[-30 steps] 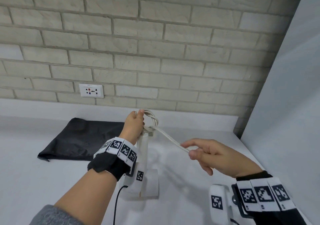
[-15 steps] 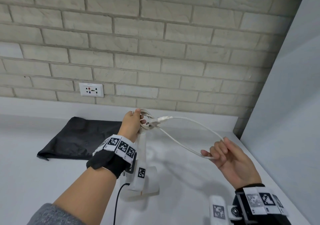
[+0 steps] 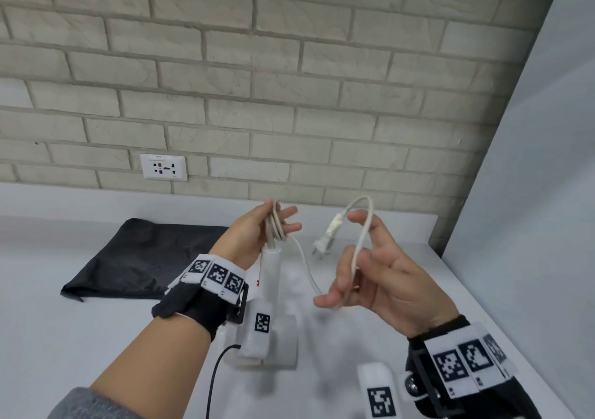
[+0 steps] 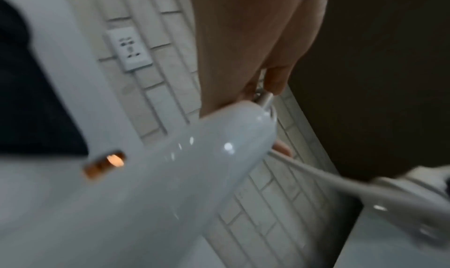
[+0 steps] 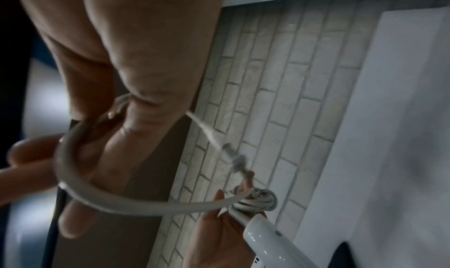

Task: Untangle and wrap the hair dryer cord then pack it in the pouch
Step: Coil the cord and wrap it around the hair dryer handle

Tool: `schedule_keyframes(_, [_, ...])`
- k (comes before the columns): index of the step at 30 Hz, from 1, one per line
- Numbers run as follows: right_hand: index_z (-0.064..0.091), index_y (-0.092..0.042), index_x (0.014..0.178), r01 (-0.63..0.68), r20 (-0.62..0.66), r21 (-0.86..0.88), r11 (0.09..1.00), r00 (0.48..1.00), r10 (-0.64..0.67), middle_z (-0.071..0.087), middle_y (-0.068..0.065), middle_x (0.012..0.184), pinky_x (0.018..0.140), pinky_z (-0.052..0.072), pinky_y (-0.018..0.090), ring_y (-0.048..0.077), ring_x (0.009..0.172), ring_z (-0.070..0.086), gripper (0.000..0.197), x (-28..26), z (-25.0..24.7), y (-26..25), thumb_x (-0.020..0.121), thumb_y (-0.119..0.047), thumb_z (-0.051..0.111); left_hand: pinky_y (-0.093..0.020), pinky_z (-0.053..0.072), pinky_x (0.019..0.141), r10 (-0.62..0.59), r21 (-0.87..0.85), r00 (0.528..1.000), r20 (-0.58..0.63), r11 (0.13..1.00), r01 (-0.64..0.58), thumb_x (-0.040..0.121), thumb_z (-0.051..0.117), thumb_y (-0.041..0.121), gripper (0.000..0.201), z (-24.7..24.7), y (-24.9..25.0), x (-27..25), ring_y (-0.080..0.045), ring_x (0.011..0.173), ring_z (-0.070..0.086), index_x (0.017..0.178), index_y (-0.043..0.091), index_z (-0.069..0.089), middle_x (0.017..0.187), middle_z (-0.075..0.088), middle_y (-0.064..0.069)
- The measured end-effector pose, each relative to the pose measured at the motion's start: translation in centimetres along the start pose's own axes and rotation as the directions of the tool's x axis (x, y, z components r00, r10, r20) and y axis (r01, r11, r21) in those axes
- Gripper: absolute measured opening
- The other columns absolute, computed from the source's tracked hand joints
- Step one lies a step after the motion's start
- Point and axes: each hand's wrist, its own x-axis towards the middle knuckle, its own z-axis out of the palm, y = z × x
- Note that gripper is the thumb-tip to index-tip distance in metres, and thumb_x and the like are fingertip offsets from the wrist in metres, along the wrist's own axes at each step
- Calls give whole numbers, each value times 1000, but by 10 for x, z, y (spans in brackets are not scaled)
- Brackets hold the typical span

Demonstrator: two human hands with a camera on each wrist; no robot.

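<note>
The white hair dryer (image 3: pixel 269 277) stands upright on the counter with its handle end up. My left hand (image 3: pixel 277 222) pinches a small coil of its white cord (image 3: pixel 275 225) just above the handle tip. From that coil the cord runs down and right to my right hand (image 3: pixel 351 259), which holds a loop (image 3: pixel 363 225) draped over the forefinger. The plug (image 3: pixel 324 241) dangles between the two hands. The black pouch (image 3: pixel 145 257) lies flat at the left. In the right wrist view the coil (image 5: pixel 258 201) sits above the dryer handle (image 5: pixel 268 239), with the plug (image 5: pixel 231 154) beyond it.
A brick wall with a white socket (image 3: pixel 163 167) backs the white counter (image 3: pixel 64 338). A grey panel (image 3: pixel 531 225) closes off the right side. A thin black cable (image 3: pixel 214 380) hangs from my left wrist.
My right hand has risen and turned palm up, folding the free cord into a loop. The plug, hidden in the first frame, now hangs in the open. The left hand keeps the coil.
</note>
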Motion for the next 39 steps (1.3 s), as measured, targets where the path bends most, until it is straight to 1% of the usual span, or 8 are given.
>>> schedule_keyframes(7, [45, -17, 94, 32, -227, -315, 948, 968, -108, 69, 6, 66, 60, 58, 32, 21, 67, 67, 13, 55, 22, -43, 83, -12, 50, -38, 45, 98, 62, 523, 986, 157, 841, -137, 83, 11, 70, 88, 18, -5, -23, -27, 88, 62, 104, -3, 54, 97, 66, -27])
schedule_keyframes(13, [41, -11, 81, 65, -462, -334, 940, 858, -223, 67, 8, 61, 36, 39, 14, 8, 44, 56, 16, 109, 9, -64, 91, 0, 47, -19, 52, 64, 59, 399, 942, 330, 896, -196, 75, 65, 19, 31, 19, -8, -34, -9, 61, 63, 102, 10, 54, 68, 65, 0])
schedule_keyframes(15, [43, -6, 79, 98, -522, -263, 960, 822, -227, 66, 7, 54, 39, 45, 13, 8, 42, 59, 15, 122, 3, -67, 91, 2, 45, -19, 52, 65, 89, 365, 934, 346, 904, -222, 81, 59, 34, 24, 19, -3, -38, -8, 60, 62, 87, 11, 61, 63, 67, 3])
schedule_keyframes(20, [46, 1, 80, 211, -619, -137, 968, 745, -250, 60, 19, 70, 51, 55, 18, 14, 50, 67, 13, 141, -15, -77, 91, 5, 43, -30, 51, 69, -33, 265, 910, 414, 960, -85, 76, 14, 76, 86, 17, 11, -42, -20, 58, 60, 81, 12, 72, 55, 61, -7])
schedule_keyframes(24, [46, 4, 87, 241, -687, -109, 964, 683, -249, 56, 22, 76, 52, 56, 20, 18, 53, 68, 5, 147, -34, -73, 91, 6, 44, -22, 49, 62, 40, 266, 926, 375, 952, -148, 88, 44, 45, 42, 18, 15, -45, -11, 44, 42, 81, 8, 62, 43, 35, 6])
schedule_keyframes(32, [42, 4, 108, -235, -828, 35, 971, 537, 160, 61, 19, 46, 38, 53, 25, 19, 35, 61, 20, 120, -84, -7, 92, -6, 49, -18, 44, 54, 60, 131, 928, 367, 985, -115, 86, 48, 25, 21, 17, 10, -47, -6, 41, 31, 82, 5, 52, 46, 33, 10])
schedule_keyframes(36, [48, -1, 86, -568, -776, 18, 823, 510, 370, 58, 11, 46, 35, 50, 23, 18, 34, 59, 25, 99, -83, 13, 92, -25, 51, -15, 32, 46, -25, 67, 941, 338, 998, 2, 94, 38, 35, 37, 18, 13, -44, -3, 37, 27, 80, 5, 54, 46, 32, 8])
schedule_keyframes(39, [55, -11, 79, -552, -715, -390, 737, 686, 135, 66, 6, 67, 50, 54, 23, 15, 57, 65, 20, 97, -71, 11, 90, -28, 55, -14, 29, 43, -36, 86, 946, 322, 996, 9, 93, 38, 33, 37, 21, 13, -42, -3, 35, 25, 79, 4, 55, 45, 31, 8])
